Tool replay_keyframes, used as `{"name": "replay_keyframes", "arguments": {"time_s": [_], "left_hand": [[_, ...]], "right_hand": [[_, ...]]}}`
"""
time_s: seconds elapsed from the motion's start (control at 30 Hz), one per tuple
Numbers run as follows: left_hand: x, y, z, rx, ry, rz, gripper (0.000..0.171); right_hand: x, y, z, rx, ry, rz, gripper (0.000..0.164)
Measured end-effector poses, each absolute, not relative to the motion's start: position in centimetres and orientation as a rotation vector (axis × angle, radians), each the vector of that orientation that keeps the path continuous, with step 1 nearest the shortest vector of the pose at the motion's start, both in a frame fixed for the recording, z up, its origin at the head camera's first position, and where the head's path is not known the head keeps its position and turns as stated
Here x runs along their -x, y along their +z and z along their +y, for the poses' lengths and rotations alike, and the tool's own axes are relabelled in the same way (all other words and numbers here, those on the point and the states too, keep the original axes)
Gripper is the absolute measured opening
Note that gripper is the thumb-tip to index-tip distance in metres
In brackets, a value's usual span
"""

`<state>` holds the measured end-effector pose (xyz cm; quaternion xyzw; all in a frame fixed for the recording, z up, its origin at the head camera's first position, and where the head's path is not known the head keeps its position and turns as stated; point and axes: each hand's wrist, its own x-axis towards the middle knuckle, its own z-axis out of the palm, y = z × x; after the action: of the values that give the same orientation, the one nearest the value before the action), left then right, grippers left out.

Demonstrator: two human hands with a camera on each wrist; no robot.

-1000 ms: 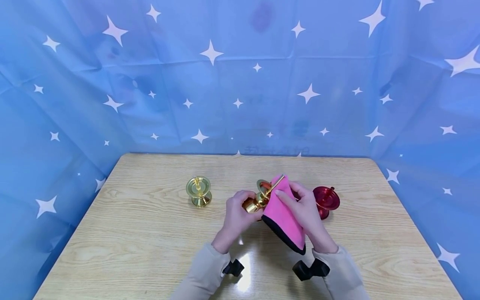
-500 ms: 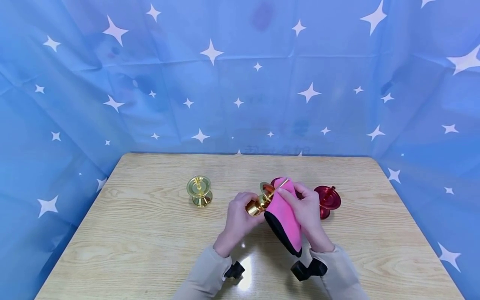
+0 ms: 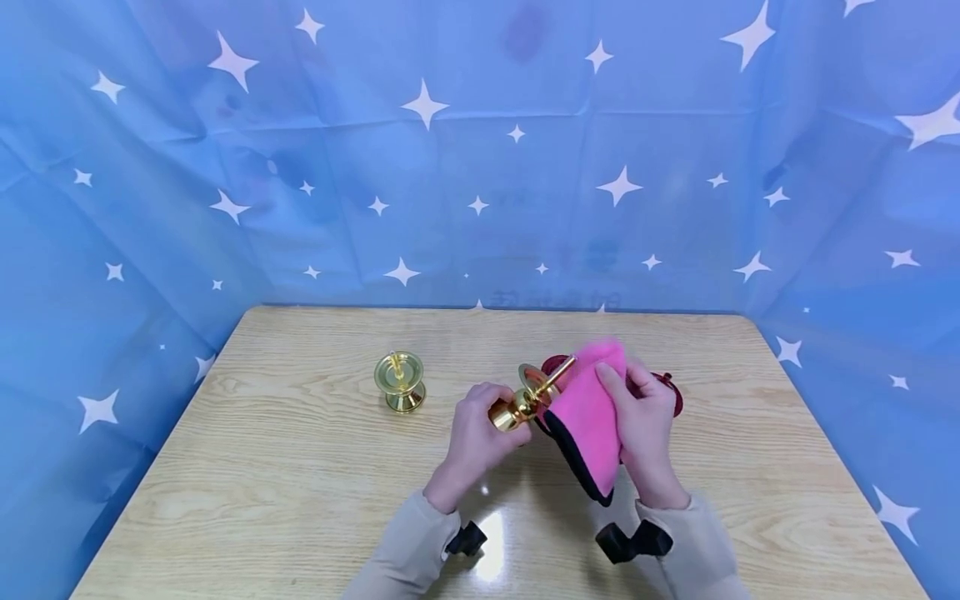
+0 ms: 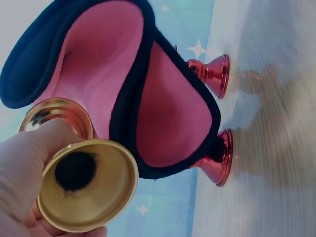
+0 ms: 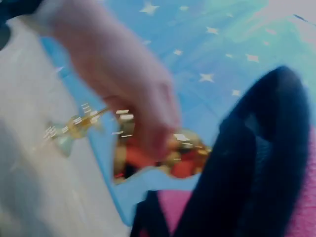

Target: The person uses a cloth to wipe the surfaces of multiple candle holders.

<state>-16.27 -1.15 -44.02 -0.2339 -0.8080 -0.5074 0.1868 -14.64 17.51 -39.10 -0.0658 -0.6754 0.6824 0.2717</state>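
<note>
My left hand (image 3: 480, 437) grips a shiny gold candle holder (image 3: 522, 406) by its base. The holder is tilted, its dish and long spike slanting up to the right. In the left wrist view its hollow base (image 4: 111, 197) faces the camera. A pink cloth (image 3: 592, 417) with black edging hangs folded from my right hand (image 3: 648, 421), which pinches it between thumb and fingers. The cloth is right beside the spike, whose tip shows bare. Motion blurs the right wrist view, where the cloth's black edge (image 5: 242, 158) is near the holder.
Another gold candle holder (image 3: 400, 381) stands upright on the wooden table (image 3: 262, 467), to the left. Two red candle holders (image 4: 216, 76) stand behind the cloth and right hand, mostly hidden in the head view. A blue star-patterned curtain (image 3: 480, 158) surrounds the table's back and sides.
My right hand has moved right with the cloth, off the spike, and now covers most of the right red candle holder. My left hand and its gold candle holder have barely shifted.
</note>
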Motion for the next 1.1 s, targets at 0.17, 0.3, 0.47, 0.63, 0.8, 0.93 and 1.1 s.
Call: {"name": "replay_keyframes", "arguments": {"time_s": [0.17,0.3,0.47,0.63,0.8,0.93,1.1], "left_hand": [[16.5,-43.9,-1.0,0.610,-1.337,-2.276,0.030],[16.5,-43.8,-0.7,0.591,-1.325,-2.236,0.036],[16.5,-43.8,-0.5,0.634,-1.253,-2.151,0.028],[16.4,-43.7,-0.2,0.663,-1.098,-2.042,0.015],[16.0,-43.8,0.1,0.670,-0.999,-2.011,0.015],[15.8,-43.9,0.3,0.681,-0.989,-2.009,0.016],[15.7,-43.8,0.6,0.683,-0.989,-2.009,0.012]], "right_hand": [[13.3,-39.4,16.3,-0.086,1.513,-1.861,0.007],[12.7,-39.3,15.4,-0.021,1.711,-1.820,0.011],[12.2,-39.1,14.9,0.149,2.181,-1.682,0.017],[12.2,-38.6,14.8,0.192,2.022,-1.954,0.027],[12.6,-38.4,15.0,0.246,1.812,-2.127,0.021],[12.9,-38.4,15.0,0.278,1.772,-2.124,0.016],[13.3,-38.8,15.2,0.330,1.855,-1.998,0.012]]}}
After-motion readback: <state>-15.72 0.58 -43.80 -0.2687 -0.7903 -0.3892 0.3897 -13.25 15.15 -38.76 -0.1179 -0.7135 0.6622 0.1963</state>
